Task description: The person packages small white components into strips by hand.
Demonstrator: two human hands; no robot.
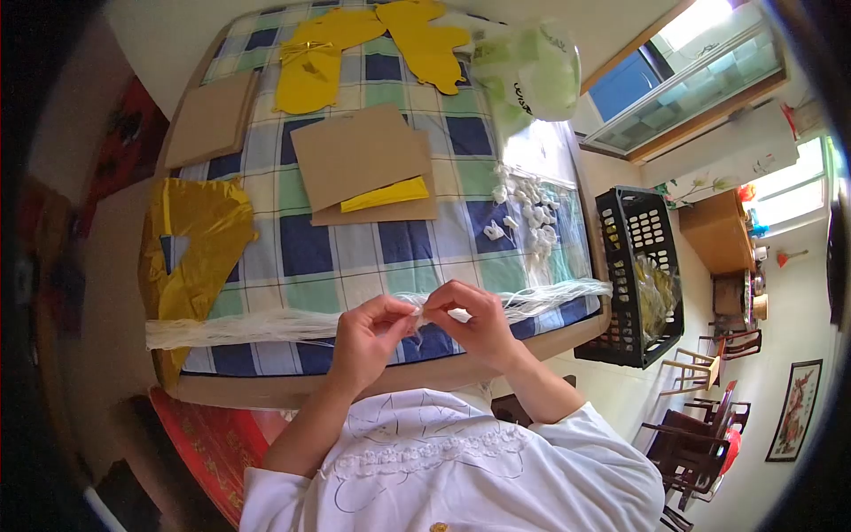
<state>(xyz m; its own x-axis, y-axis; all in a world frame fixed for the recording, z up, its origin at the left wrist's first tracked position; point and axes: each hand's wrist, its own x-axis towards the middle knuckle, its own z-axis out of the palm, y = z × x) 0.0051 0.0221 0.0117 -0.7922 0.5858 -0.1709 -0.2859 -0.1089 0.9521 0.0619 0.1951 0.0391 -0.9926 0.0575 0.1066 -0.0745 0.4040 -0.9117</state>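
Observation:
A long bundle of white string (239, 328) stretches sideways along the near edge of the checked cloth. At the middle of the bundle, my left hand (370, 335) pinches some of the white string between thumb and forefinger. Close beside it, fingertips nearly touching, my right hand (470, 317) is also closed in a pinch on the string. A small white bit shows between the fingertips, too small to make out. Loose strands hang just below the hands.
Cardboard sheets (355, 155) lie mid-table, with gold foil pieces (202, 239) at left and yellow ones (425, 44) at the far side. Small white knotted bundles (536, 217) and a plastic bag (532, 71) are at right. A black crate (634, 275) stands beyond the right edge.

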